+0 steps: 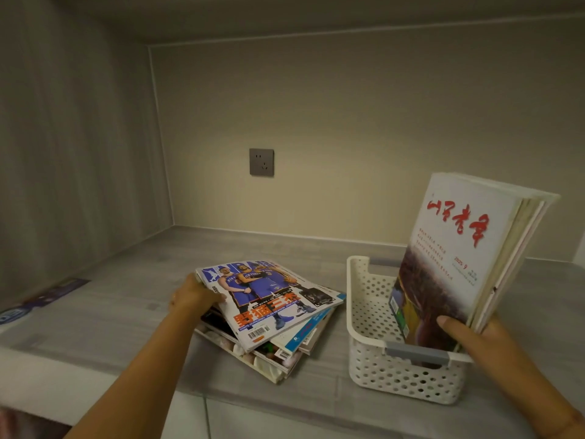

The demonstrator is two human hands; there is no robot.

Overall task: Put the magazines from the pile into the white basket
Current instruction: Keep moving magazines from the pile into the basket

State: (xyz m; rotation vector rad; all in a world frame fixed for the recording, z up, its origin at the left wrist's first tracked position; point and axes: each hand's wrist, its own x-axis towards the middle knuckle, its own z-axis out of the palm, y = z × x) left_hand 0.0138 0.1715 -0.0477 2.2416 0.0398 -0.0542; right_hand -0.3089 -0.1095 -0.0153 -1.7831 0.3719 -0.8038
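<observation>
White basket [352, 299] part-filled, pile [278, 359] just left of it.
Your R hand [484, 335] pinches upright mags [452, 248] standing in basket, thumb on cover; L hand [196, 296] grips edge of top basketball mag [272, 296] on pile.

Premises: a domestic interior, most likely a built-in storage recess in a home.

Evidence:
- A grey wood-grain bench [142, 280] is closed in by a plain beige back wall [348, 128], a grey side panel [79, 153] on the left and an overhead panel [285, 14], as in fitted furniture.
- One household wall socket [261, 162] is set in the back wall.
- Flat white cabinet fronts [190, 416] run below the bench edge.
- The contents are leisure reading: a pile of magazines [285, 353] topped by a basketball magazine [269, 299], and upright magazines [449, 248] standing in a white basket [395, 384] of perforated plastic.
</observation>
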